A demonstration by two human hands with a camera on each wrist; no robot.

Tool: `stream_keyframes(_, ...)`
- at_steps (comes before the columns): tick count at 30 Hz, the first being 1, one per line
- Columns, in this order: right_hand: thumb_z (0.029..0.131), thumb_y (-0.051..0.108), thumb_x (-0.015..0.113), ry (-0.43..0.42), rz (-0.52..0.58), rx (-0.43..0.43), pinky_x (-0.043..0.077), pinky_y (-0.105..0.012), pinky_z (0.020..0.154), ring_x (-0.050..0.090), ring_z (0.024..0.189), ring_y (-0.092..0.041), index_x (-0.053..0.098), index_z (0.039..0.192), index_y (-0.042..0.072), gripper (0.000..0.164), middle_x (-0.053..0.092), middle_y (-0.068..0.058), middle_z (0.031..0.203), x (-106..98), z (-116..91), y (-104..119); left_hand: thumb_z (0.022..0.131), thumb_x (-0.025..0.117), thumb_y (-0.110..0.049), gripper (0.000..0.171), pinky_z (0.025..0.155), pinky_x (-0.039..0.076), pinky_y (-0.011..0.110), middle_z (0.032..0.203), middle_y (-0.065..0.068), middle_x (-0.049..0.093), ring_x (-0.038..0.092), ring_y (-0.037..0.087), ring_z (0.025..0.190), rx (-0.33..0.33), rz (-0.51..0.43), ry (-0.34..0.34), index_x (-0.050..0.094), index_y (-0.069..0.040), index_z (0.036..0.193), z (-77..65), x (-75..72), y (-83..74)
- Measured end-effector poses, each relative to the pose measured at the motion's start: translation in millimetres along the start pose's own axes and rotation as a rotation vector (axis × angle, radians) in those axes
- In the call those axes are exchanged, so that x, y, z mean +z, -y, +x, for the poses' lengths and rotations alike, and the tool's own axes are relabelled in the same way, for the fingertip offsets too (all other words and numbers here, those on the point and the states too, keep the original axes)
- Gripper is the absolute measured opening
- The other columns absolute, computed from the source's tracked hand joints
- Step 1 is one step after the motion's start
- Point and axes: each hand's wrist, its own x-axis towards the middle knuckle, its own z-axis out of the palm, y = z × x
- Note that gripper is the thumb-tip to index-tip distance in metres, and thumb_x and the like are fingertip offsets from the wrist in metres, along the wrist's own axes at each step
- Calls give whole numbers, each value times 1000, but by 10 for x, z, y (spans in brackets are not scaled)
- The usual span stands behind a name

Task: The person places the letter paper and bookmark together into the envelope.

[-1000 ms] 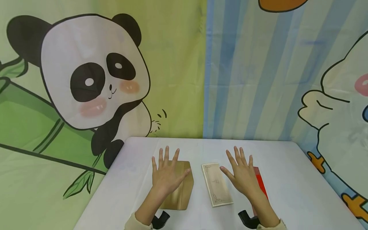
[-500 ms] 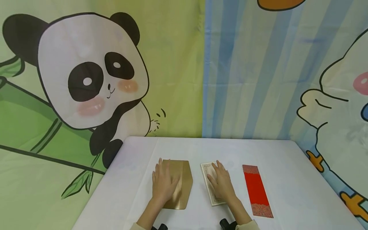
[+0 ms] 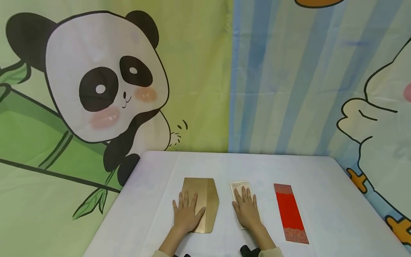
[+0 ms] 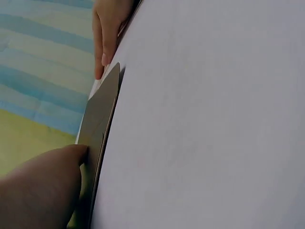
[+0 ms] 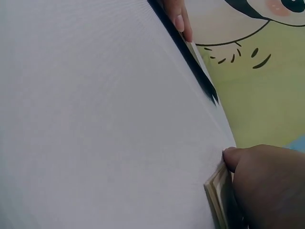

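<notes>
A gold-brown envelope with a folded flap [image 3: 212, 205] lies at the left of the table. My left hand [image 3: 187, 216] rests on its near left part, fingers straight and spread. In the left wrist view the thumb touches the raised edge of the envelope [image 4: 99, 114]. To the right lies a thin cream stack, like cards or a booklet, with faint printing [image 3: 237, 185]. My right hand [image 3: 248, 212] lies over most of it with extended fingers. In the right wrist view the thumb is against the edge of the layered stack [image 5: 215, 193].
A red strip with patterned ends [image 3: 290, 212] lies right of the right hand. All these things are on a white table [image 3: 257, 164]. Behind it hang a green curtain with a panda [image 3: 106, 78] and a blue striped curtain [image 3: 289, 78].
Both hands were raised above the table with spread fingers. They have come down, the left onto the envelope and the right onto the cream stack, uncovering the red strip.
</notes>
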Motion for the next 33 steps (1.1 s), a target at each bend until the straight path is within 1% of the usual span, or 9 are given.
stream_keyframes(5,92,26,53,-38,-7,22,10,-63,102,20,132,-45,45,136,4,49,29,-27,143,-41,-7,-97,89,42,-58,70,97,9,69,147,27,18,11,49,133,21,21,-37,38,-13,142,-37,56,-153)
stream_keyframes(10,92,25,55,-73,47,-3,14,-63,101,20,131,-48,45,134,0,50,29,-30,141,-63,42,-122,89,43,-57,69,97,11,69,147,27,18,12,49,133,9,16,-60,38,-13,142,-53,39,-238)
stream_keyframes(15,91,22,57,-97,232,6,23,-57,102,26,130,-44,44,134,-3,51,35,-28,139,-109,96,98,88,42,-59,72,99,12,67,147,27,17,11,48,133,-7,-28,-77,37,-12,142,-36,7,-152)
stream_keyframes(17,90,21,58,-61,315,8,23,-57,102,26,130,-43,43,135,-2,52,36,-26,139,-119,103,238,87,44,-58,72,99,14,66,147,26,18,13,48,133,-4,-32,-116,38,-11,141,-12,-10,-87)
stream_keyframes(20,91,24,57,11,354,23,22,-59,101,22,132,-44,41,138,2,54,32,-27,141,-60,89,427,87,47,-56,71,99,15,67,147,26,20,14,48,133,15,-34,-157,39,-10,141,14,-37,19)
stream_keyframes(24,92,29,54,56,294,40,18,-59,103,18,132,-46,39,140,4,56,28,-29,142,101,51,534,88,43,-59,71,100,11,66,148,25,18,11,47,134,30,-20,-109,34,-15,144,13,-20,104)
stream_keyframes(28,90,31,56,6,210,-3,16,-58,104,23,130,-46,44,136,1,56,33,-30,139,251,13,559,88,36,-63,71,102,5,63,149,22,19,10,43,136,32,32,-40,31,-21,145,-21,33,140)
stream_keyframes(30,89,30,58,-33,184,-22,18,-58,103,27,129,-46,46,134,0,55,37,-28,138,291,8,572,88,34,-64,70,103,3,62,149,21,20,11,41,136,34,58,-28,31,-23,145,-29,45,152)
stream_keyframes(33,88,26,60,-58,228,-28,18,-59,103,30,128,-44,48,132,0,53,39,-27,137,294,10,595,88,34,-64,69,103,3,62,149,20,20,12,40,136,36,71,-31,33,-24,144,-23,45,162)
